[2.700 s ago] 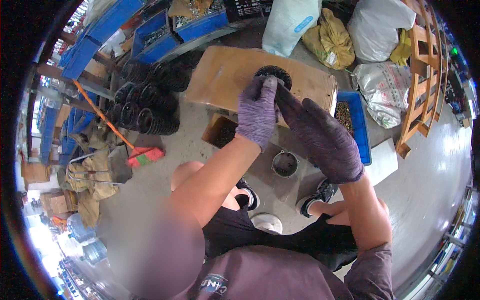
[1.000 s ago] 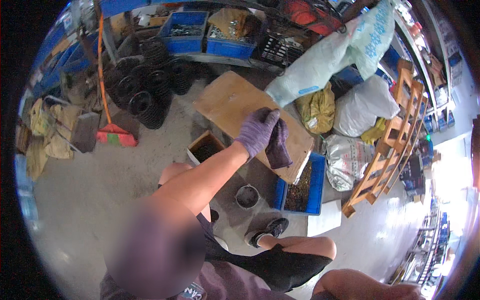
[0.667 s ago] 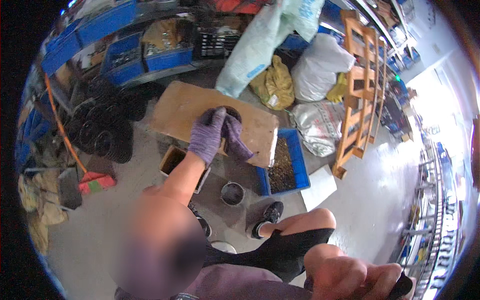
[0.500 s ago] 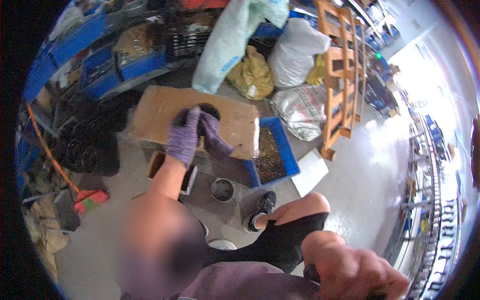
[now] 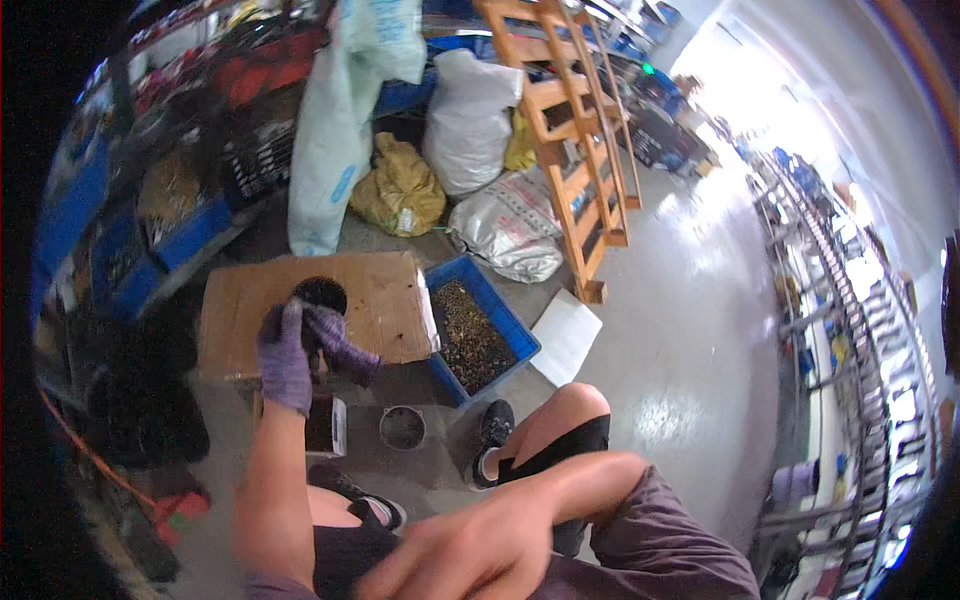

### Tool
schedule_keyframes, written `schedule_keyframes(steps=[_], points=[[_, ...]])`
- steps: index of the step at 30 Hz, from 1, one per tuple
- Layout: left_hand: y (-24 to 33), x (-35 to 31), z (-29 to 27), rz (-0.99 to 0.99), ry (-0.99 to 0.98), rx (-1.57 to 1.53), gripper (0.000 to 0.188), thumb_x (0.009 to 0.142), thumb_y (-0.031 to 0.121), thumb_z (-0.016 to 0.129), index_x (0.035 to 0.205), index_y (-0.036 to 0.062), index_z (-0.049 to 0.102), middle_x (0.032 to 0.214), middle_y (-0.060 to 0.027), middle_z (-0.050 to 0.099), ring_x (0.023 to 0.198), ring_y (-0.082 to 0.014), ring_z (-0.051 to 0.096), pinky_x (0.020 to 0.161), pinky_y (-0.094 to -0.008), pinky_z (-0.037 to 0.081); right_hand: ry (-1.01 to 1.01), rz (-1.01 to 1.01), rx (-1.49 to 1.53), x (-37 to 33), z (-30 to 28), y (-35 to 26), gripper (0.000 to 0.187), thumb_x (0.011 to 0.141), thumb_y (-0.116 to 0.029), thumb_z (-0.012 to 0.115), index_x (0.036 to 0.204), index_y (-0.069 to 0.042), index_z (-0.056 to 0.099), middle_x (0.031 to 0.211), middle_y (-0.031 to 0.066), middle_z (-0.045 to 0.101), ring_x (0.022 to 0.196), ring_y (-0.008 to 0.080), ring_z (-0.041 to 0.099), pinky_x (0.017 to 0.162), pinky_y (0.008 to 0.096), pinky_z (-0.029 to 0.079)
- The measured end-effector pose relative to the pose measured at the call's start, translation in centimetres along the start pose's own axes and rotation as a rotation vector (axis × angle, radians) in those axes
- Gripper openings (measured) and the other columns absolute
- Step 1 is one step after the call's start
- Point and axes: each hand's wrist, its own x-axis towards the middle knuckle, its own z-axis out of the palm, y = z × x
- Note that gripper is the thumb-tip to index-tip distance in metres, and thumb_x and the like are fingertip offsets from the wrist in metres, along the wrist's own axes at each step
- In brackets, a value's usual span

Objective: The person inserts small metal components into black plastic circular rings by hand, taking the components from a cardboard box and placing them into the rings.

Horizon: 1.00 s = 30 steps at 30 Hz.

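Note:
My left hand (image 5: 284, 360) wears a purple knit glove and rests at the near side of a brown cardboard box (image 5: 385, 300). Its fingers are closed on a loose purple glove (image 5: 345, 350), which hangs to the right. Just beyond the fingers lies a dark round thing (image 5: 322, 291) on the box top; whether it is a bowl or an opening is unclear. My right hand (image 5: 470, 555) is bare, low in front of my body, over my lap. Motion blurs its fingers, and I see nothing held in it.
Right of the box stands a blue crate (image 5: 517, 340) of small parts, with a white sheet (image 5: 567, 338) beside it. A round container (image 5: 402, 427) and a small open box (image 5: 328, 425) sit on the floor. Sacks (image 5: 470, 120) and a wooden pallet (image 5: 575, 200) stand behind.
The view has shifted, so the box sits lower and further left. My right hand has swung inward from the right toward my lap. The left still grips the loose glove.

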Motion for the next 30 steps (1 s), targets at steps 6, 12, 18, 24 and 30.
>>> schedule_keyframes(steps=[6,12,18,24,30], points=[[-0.4,-0.4,-0.4,-0.006,-0.024,-0.017,0.036,0.097,0.037,0.057,0.104,0.0015,0.063,0.101,-0.0069,0.065,0.089,-0.0165,0.058,0.084,-0.0325,0.047,-0.055,-0.265,-0.260,2.9,1.9,-1.1,0.038,0.094,-0.022,0.062,0.119,0.007,0.056,0.104,0.0244,0.062,0.094,0.0389,0.059,0.083,0.0423,0.049],[-1.0,-0.6,0.9,-0.117,-0.031,-0.166,0.029,0.097,0.036,0.057,0.094,0.0074,0.062,0.092,-0.0026,0.065,0.075,-0.0105,0.059,0.060,-0.0247,0.045,-0.103,-0.229,-0.251,2.4,2.3,-0.8,0.038,0.093,-0.020,0.063,0.119,0.006,0.055,0.104,0.0243,0.062,0.094,0.0378,0.059,0.082,0.0419,0.049],[-0.7,-0.6,0.2,-0.116,-0.086,-0.192,0.029,0.097,0.038,0.058,0.095,0.0100,0.063,0.081,0.0003,0.065,0.063,-0.0091,0.056,0.051,-0.0226,0.041,-0.195,-0.151,-0.180,3.7,2.4,0.8,0.038,0.092,-0.019,0.063,0.120,0.006,0.055,0.103,0.0243,0.062,0.094,0.0367,0.059,0.082,0.0416,0.049],[-0.8,-0.5,0.9,-0.108,-0.056,-0.139,0.029,0.098,0.038,0.056,0.094,0.0104,0.063,0.083,-0.0014,0.067,0.063,-0.0094,0.058,0.050,-0.0226,0.039,-0.289,-0.042,-0.106,4.4,3.0,1.6,0.039,0.091,-0.018,0.064,0.121,0.005,0.054,0.103,0.0243,0.062,0.094,0.0357,0.060,0.082,0.0412,0.049],[-2.3,-0.3,-0.9,-0.175,0.016,-0.148,0.031,0.097,0.038,0.058,0.102,0.0081,0.065,0.095,-0.0034,0.068,0.075,-0.0123,0.062,0.059,-0.0244,0.046,-0.450,0.018,0.019,5.9,0.3,1.0,0.040,0.090,-0.016,0.065,0.122,0.005,0.053,0.103,0.0242,0.062,0.094,0.0346,0.060,0.082,0.0408,0.049]])
